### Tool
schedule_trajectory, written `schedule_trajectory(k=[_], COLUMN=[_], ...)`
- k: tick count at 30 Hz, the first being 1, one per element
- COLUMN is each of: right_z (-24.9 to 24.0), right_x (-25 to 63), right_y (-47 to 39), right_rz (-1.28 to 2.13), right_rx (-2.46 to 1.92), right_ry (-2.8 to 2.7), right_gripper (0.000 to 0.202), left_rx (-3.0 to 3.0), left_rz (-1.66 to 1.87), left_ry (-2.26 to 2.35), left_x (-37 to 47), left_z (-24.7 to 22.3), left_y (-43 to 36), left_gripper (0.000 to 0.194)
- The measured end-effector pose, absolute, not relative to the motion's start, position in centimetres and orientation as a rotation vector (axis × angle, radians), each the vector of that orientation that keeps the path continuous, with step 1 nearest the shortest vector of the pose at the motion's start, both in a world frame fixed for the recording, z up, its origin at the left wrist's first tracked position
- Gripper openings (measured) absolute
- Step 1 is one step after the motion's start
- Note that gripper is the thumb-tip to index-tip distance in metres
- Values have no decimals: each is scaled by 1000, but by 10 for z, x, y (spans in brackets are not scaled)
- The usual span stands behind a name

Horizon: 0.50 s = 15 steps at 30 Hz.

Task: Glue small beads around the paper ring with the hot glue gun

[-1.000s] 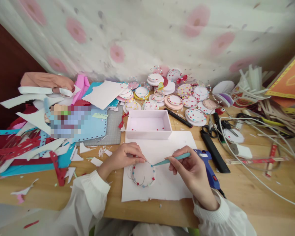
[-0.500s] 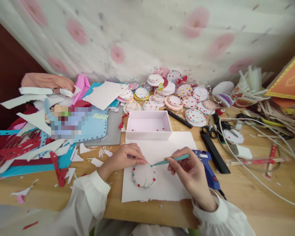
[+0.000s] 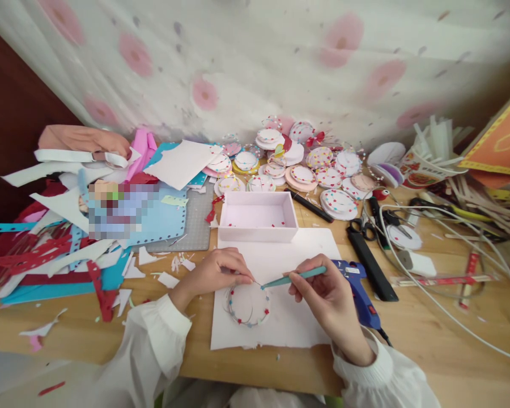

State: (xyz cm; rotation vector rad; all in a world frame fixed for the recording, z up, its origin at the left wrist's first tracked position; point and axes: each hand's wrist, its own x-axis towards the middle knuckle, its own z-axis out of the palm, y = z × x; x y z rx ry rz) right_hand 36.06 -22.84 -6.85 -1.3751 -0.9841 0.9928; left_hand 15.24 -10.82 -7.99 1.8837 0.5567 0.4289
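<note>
at the near edge, two white sleeves point(image 3: 155, 334) with gathered cuffs reach in over the wooden table point(image 3: 238, 365). a white sheet point(image 3: 289, 326) lies on the wood between them, its near edge ragged. over its near left part is the wire ring point(image 3: 267, 311), dotted with small red and blue stars; whether it rests flat or is slightly raised, i cannot tell. at the ring's far side the left hand point(image 3: 216, 273) has thumb and forefinger closed in a narrow pinch on the thin wire. the right hand point(image 3: 325, 303) grips teal tweezers point(image 3: 300, 276) like a pen, and their tip meets the ring at a blue star, just beside the left fingertips. whether the tips are closed on the star is too small to tell.

a blue glue gun point(image 3: 359, 289) lies right beside the right hand, with a long black case point(image 3: 370, 266) and black scissors point(image 3: 362, 228) beyond. to the left, a red dotted strip point(image 3: 100, 292) lies near a pile of paper scraps.

past the hands, a shallow white box point(image 3: 259, 233) holds a few tiny red bits. behind it crowd round discs point(image 3: 339, 203) bearing beaded rings, then a pale curtain point(image 3: 255, 62) with pink flowers.
</note>
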Motion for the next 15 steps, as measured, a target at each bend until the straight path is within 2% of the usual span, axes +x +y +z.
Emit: schedule_trajectory(k=[15], right_z=[-58], right_x=[371], right_y=[-229], right_rz=[886], right_rx=[-1224], right_ry=[-927], right_gripper=[12], left_rx=[1924], left_rz=[430], left_ry=[541], left_x=[151], left_z=[-82], left_y=[-108], left_gripper=[16])
